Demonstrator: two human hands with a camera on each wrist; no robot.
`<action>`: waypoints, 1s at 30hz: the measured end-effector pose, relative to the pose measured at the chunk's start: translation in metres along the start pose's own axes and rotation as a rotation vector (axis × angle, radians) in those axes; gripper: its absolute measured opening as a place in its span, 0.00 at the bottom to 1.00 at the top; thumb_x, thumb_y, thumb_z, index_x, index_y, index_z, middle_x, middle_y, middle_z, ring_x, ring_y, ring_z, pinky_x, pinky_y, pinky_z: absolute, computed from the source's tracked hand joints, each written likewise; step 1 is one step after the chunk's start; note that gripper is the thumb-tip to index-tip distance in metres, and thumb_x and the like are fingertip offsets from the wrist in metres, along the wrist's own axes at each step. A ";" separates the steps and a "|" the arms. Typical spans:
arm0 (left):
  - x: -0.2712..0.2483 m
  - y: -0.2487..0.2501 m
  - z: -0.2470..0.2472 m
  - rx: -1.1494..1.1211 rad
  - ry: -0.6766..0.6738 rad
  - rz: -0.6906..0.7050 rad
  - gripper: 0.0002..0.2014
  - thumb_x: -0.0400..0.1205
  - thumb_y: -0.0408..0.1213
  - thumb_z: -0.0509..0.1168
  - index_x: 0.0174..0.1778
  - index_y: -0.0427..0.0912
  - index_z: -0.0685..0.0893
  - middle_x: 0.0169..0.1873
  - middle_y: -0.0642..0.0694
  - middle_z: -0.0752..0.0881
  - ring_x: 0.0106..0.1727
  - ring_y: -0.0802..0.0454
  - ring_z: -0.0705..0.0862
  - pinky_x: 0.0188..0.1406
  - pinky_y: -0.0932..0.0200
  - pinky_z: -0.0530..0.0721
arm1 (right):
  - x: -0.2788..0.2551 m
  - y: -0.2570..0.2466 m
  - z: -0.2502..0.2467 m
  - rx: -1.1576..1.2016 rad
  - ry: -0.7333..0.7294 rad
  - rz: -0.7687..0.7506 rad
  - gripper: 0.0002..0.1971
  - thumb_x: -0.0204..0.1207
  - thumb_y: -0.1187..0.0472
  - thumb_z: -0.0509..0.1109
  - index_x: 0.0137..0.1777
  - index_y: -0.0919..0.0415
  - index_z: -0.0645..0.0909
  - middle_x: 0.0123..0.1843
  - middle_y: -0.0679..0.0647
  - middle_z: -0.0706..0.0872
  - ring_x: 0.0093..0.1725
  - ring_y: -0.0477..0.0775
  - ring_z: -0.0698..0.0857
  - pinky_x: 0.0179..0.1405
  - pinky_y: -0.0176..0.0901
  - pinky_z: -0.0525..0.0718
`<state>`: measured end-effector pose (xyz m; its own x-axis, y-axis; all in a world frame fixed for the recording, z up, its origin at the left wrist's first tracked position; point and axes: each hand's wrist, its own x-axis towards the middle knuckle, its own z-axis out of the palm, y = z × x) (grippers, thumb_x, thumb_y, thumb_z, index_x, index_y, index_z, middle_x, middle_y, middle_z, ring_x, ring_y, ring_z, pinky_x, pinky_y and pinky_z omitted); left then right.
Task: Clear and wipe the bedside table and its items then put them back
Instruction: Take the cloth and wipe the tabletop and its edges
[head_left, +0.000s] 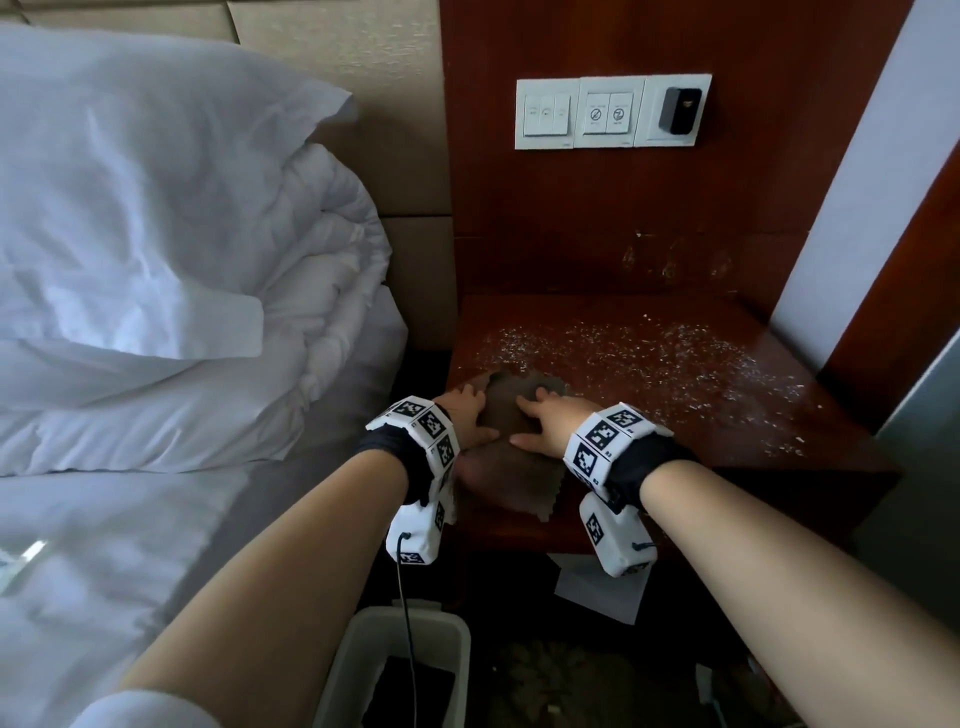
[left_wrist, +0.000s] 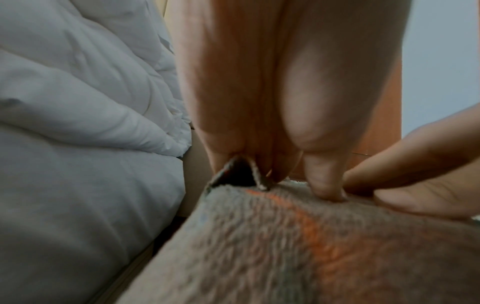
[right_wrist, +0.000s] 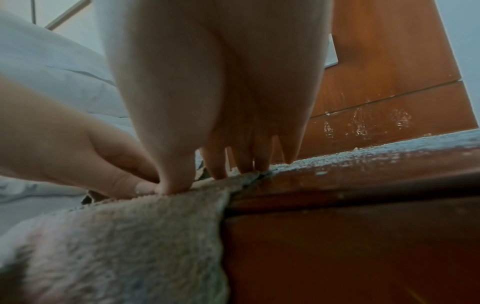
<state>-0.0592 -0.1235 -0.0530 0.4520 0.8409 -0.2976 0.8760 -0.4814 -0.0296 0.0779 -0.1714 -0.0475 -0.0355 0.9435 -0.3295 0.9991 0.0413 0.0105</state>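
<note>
— While both hands are down on that brown cloth (head_left: 511, 410), where exactly does it lie?

— At the lower left of the wooden surface (head_left: 727, 415), near its front left corner, with its near edge hanging over the front. The left hand (head_left: 465, 415) rests on the cloth's left part, fingers (left_wrist: 322, 181) laid out fairly straight and pressing down. One corner of the cloth is turned up at its fingertips.

— And the other one?

— The right hand (head_left: 545, 421) lies flat beside it, fingers (right_wrist: 244, 158) spread narrow and straight, tips on the cloth's far edge. The two thumbs almost meet in the wrist views. Neither hand grips anything.

— What's all that on the wood?

— Pale crumbs (head_left: 649, 358), scattered across the middle and right of the surface, beyond the cloth.

— Any containers?

— One, at the bottom middle of the frame: a pale bin (head_left: 363, 654) on the floor, below the surface's front edge. Its inside is dark; I cannot tell what is in it. A sheet of white paper (head_left: 597, 587) lies on the floor just to its right. White bedding (head_left: 156, 260) fills the left side.
</note>
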 end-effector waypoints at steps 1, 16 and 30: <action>-0.005 0.002 0.002 0.002 -0.001 0.003 0.33 0.86 0.50 0.54 0.81 0.34 0.53 0.80 0.35 0.57 0.80 0.41 0.61 0.75 0.53 0.64 | -0.006 -0.001 0.002 0.005 0.002 -0.003 0.33 0.83 0.42 0.55 0.84 0.53 0.50 0.84 0.61 0.52 0.82 0.63 0.59 0.77 0.57 0.66; -0.034 0.003 0.007 -0.042 -0.011 0.046 0.32 0.87 0.50 0.52 0.82 0.35 0.54 0.82 0.36 0.54 0.81 0.41 0.59 0.78 0.54 0.61 | -0.039 -0.007 0.005 -0.037 0.001 -0.041 0.29 0.85 0.46 0.52 0.83 0.51 0.52 0.85 0.57 0.52 0.82 0.62 0.58 0.76 0.52 0.65; 0.024 -0.009 -0.026 0.022 -0.129 -0.003 0.39 0.83 0.53 0.59 0.81 0.33 0.53 0.80 0.33 0.57 0.78 0.38 0.66 0.76 0.50 0.67 | 0.020 0.006 -0.030 -0.056 -0.111 -0.082 0.33 0.82 0.45 0.59 0.83 0.51 0.53 0.84 0.57 0.58 0.80 0.61 0.64 0.74 0.51 0.69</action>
<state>-0.0516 -0.0922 -0.0349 0.4231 0.8043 -0.4173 0.8726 -0.4857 -0.0514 0.0827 -0.1420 -0.0257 -0.1112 0.8941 -0.4338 0.9899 0.1382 0.0312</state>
